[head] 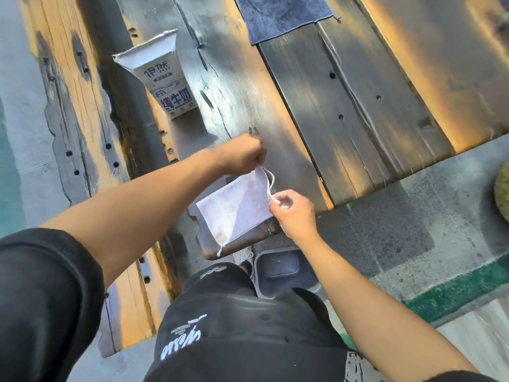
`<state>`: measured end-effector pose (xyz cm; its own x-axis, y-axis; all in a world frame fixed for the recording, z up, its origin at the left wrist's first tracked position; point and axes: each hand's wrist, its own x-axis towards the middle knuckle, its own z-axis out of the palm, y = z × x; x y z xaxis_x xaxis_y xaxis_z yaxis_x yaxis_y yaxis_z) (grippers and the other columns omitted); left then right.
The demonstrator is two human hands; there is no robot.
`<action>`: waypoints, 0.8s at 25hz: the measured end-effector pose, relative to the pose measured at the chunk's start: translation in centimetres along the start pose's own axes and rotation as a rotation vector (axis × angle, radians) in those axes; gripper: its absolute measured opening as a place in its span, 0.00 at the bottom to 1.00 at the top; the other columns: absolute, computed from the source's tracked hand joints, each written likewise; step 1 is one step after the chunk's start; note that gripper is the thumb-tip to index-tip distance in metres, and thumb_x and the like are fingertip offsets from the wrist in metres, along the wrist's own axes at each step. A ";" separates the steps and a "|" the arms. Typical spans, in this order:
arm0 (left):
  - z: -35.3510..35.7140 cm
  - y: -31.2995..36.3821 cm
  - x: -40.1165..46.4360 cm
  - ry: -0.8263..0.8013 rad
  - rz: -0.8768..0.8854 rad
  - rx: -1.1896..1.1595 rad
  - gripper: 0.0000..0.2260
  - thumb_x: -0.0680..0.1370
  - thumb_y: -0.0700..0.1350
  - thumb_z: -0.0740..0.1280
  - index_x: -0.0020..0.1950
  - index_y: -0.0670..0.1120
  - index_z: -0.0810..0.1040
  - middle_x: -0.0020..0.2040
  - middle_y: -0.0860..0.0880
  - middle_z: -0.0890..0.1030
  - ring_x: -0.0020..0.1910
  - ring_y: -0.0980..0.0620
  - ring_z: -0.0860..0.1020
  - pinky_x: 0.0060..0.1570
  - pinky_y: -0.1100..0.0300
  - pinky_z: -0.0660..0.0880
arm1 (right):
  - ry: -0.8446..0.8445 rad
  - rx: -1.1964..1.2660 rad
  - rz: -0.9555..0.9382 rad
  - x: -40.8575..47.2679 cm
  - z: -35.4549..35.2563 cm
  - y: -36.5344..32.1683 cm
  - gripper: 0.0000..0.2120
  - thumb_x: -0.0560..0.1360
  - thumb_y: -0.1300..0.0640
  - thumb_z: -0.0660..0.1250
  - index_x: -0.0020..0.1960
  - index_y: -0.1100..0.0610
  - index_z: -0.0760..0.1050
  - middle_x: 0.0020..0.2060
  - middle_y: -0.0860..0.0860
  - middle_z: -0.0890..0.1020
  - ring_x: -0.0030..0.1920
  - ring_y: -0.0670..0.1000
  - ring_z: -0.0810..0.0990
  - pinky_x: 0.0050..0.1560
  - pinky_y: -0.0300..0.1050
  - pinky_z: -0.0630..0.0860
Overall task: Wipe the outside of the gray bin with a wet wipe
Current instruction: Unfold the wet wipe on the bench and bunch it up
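Note:
A white wet wipe (237, 205) hangs spread out between both hands over the near edge of the wooden table (344, 111). My left hand (242, 154) pinches its upper corner with closed fingers. My right hand (294, 210) pinches its right edge lower down. The wipe has a brownish stain near its bottom corner. The gray bin (281, 271) stands on the ground below the table edge, by my feet, open side up and partly hidden by my legs and right forearm.
A white milk carton (162, 81) with an open top stands on the table at the left. A dark blue cloth (281, 15) lies at the far edge. A wooden bench (82, 133) runs along the left. A green strip (454, 293) crosses the concrete ground at the right.

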<state>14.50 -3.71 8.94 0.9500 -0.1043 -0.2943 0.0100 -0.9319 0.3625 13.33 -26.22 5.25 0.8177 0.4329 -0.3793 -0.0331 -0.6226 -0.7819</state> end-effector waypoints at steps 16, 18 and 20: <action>9.7 -5.7 -15.1 0.098 -0.352 -0.169 0.10 0.73 0.35 0.68 0.49 0.45 0.86 0.49 0.44 0.77 0.50 0.42 0.77 0.48 0.54 0.75 | -0.520 -0.395 -0.267 -2.6 10.1 0.3 0.07 0.72 0.56 0.73 0.50 0.52 0.85 0.44 0.49 0.82 0.44 0.48 0.80 0.52 0.44 0.78; 10.7 -5.7 -15.3 0.092 -0.391 -0.192 0.11 0.72 0.35 0.67 0.50 0.45 0.86 0.48 0.43 0.77 0.51 0.41 0.77 0.50 0.52 0.75 | -0.556 -0.435 -0.254 -2.5 10.4 0.4 0.06 0.73 0.55 0.72 0.49 0.51 0.84 0.44 0.48 0.81 0.45 0.48 0.80 0.53 0.46 0.78; 11.3 -5.5 -15.3 0.111 -0.443 -0.260 0.10 0.73 0.36 0.66 0.49 0.43 0.85 0.48 0.42 0.77 0.51 0.41 0.77 0.52 0.52 0.75 | -0.567 -0.460 -0.237 -2.6 10.4 0.4 0.05 0.74 0.52 0.70 0.47 0.51 0.83 0.44 0.48 0.80 0.45 0.48 0.80 0.52 0.47 0.78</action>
<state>-3.65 -0.96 1.46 0.8642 0.3310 -0.3790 0.4822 -0.7600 0.4357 5.23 -20.83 0.79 0.3492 0.7795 -0.5200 0.4503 -0.6263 -0.6364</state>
